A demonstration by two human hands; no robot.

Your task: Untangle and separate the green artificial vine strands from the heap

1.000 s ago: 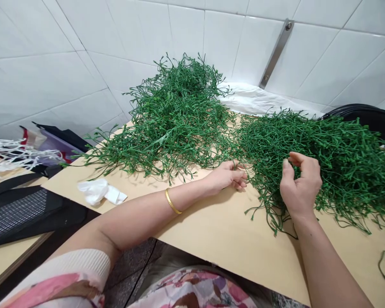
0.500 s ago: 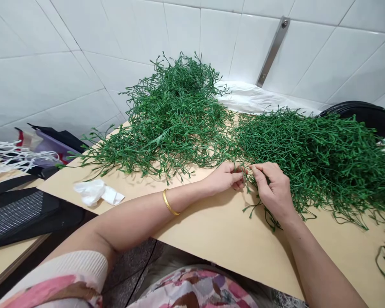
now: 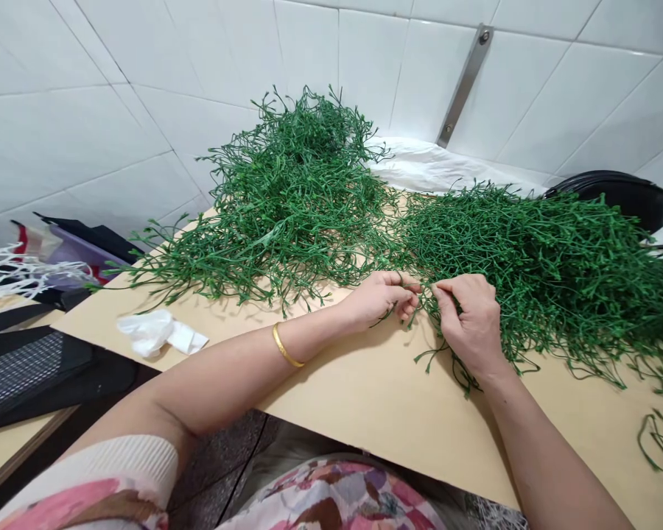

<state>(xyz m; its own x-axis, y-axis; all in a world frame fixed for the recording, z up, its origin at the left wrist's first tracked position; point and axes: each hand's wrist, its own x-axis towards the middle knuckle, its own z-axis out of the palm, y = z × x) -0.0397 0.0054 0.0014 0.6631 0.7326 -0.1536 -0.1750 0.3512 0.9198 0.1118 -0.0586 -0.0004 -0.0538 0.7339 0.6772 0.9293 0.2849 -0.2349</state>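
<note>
One big green pile (image 3: 292, 191) is on the surface (image 3: 365, 397). Your left hand (image 3: 384, 298) curls its fingers around a thin green stem (image 3: 402, 278). Your right hand (image 3: 475, 324) has fingers pinched close, by another big pile (image 3: 552, 258). I can't tell which pile is done.

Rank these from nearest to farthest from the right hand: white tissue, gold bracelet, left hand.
1. Left hand: immediately left of the right hand.
2. Gold bracelet: farther left, around the left wrist.
3. White tissue: farthest left, on the table.
</note>
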